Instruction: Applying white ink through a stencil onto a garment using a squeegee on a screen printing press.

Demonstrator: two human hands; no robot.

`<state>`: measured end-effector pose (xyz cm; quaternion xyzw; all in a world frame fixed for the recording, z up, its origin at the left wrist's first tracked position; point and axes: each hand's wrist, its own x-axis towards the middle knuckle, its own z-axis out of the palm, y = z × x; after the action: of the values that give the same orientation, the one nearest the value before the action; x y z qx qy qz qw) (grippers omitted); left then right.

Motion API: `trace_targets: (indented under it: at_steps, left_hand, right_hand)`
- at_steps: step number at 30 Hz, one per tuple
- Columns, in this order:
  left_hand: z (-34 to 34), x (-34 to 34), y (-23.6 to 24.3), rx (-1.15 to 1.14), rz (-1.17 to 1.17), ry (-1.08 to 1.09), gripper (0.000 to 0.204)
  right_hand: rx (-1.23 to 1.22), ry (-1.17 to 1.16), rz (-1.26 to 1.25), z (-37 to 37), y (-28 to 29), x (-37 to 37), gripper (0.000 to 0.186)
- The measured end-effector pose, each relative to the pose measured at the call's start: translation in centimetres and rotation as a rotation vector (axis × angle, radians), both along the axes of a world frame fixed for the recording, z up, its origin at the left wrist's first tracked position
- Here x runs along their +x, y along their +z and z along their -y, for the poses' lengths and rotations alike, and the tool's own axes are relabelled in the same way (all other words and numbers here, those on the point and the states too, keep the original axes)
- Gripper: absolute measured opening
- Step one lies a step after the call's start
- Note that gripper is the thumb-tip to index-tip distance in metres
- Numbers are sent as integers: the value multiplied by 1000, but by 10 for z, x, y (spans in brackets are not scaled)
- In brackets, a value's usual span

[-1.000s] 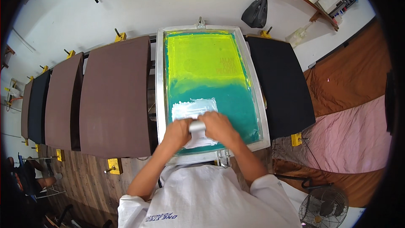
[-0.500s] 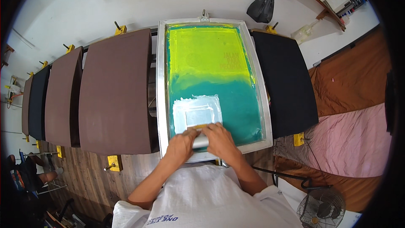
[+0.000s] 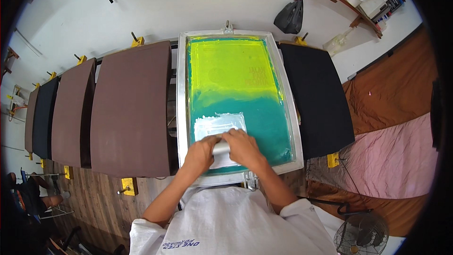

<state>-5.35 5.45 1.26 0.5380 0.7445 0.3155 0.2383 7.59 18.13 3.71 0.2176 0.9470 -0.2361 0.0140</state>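
My left hand (image 3: 200,154) and my right hand (image 3: 244,149) are side by side, both closed round a squeegee with a silver-grey handle (image 3: 221,149). Its blade edge is mostly hidden under my fingers. Beneath it is a screen printing frame (image 3: 183,108) with a metal rim. The mesh is teal in its near half (image 3: 262,127) and yellow-green in its far half (image 3: 226,61), with faint marks in the yellow part. White ink (image 3: 217,122) covers a patch at the near left of the mesh, both beyond the squeegee and on my side of it.
Brown fabric-covered boards (image 3: 130,108) stand in a row to the left, and a black one (image 3: 316,99) is at the right. Yellow clamps (image 3: 129,186) stick out at their ends. A fan (image 3: 361,233) stands low at the right. A black bag (image 3: 289,16) hangs beside a wooden shelf (image 3: 344,7).
Both hands have pushed the squeegee a short way from me over the white patch. White ink now shows on the near side of it. My view has tilted slightly.
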Motion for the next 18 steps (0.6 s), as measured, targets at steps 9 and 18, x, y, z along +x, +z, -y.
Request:
trace_targets:
  at_steps: [9,18]
  left_hand:
    - [55,49,21,-110,45,-59,61]
    - [-31,-29,2,-104,-40,-30,43]
  right_hand:
    - [-83,-28,6,59,4,56,42]
    - [-20,-17,98,-31,3,-30,27]
